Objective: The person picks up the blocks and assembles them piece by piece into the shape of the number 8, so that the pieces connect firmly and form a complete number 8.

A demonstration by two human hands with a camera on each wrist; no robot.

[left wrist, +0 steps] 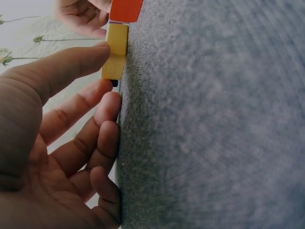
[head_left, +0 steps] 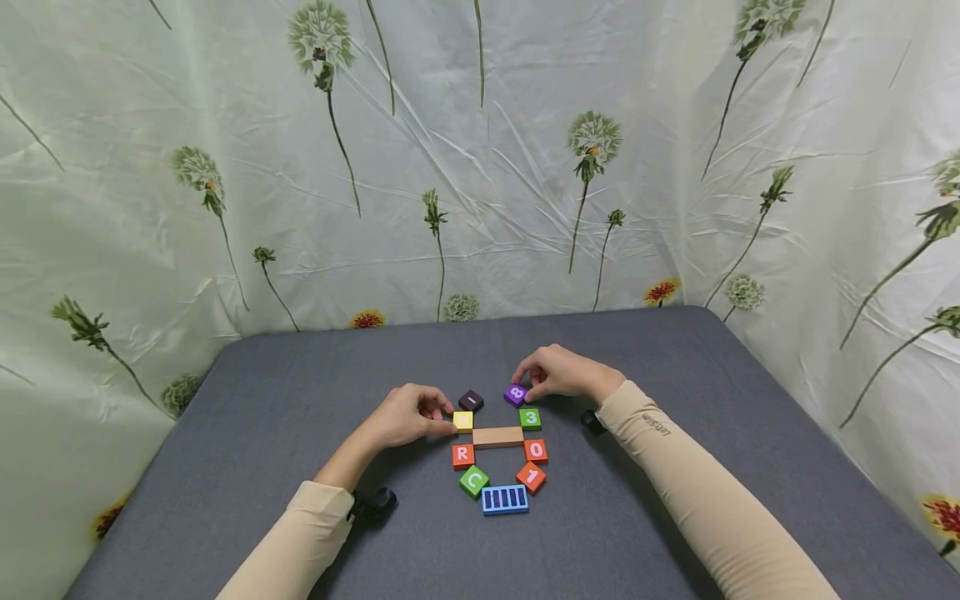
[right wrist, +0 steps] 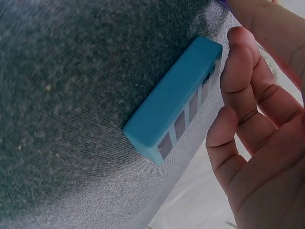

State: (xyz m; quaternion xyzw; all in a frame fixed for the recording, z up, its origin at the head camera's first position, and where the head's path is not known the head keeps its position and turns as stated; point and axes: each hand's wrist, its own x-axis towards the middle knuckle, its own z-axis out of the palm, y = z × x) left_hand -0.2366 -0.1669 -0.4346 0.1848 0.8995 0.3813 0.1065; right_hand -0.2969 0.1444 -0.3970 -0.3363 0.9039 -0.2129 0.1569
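My left hand (head_left: 411, 415) pinches a yellow block (head_left: 462, 422) between thumb and forefinger; in the left wrist view the thumb lies on one side of this yellow block (left wrist: 116, 50), the other fingers loosely bent. Farther right, my right hand (head_left: 558, 372) holds a purple block marked 8 (head_left: 516, 394) by its edges. Only a sliver of purple shows in the right wrist view, most of it hidden. A dark block (head_left: 471, 401) lies just behind the yellow one. The green block marked 3 (head_left: 530, 418) sits in front of the purple block.
A plain wooden bar (head_left: 498, 437) lies between two columns of blocks. Nearer are a red R block (head_left: 462, 456), a green C block (head_left: 474, 481), orange-red blocks marked 0 (head_left: 536, 451) and 1 (head_left: 531, 477), and a blue windowed block (head_left: 505, 500). Grey cloth covers the table (head_left: 247, 433).
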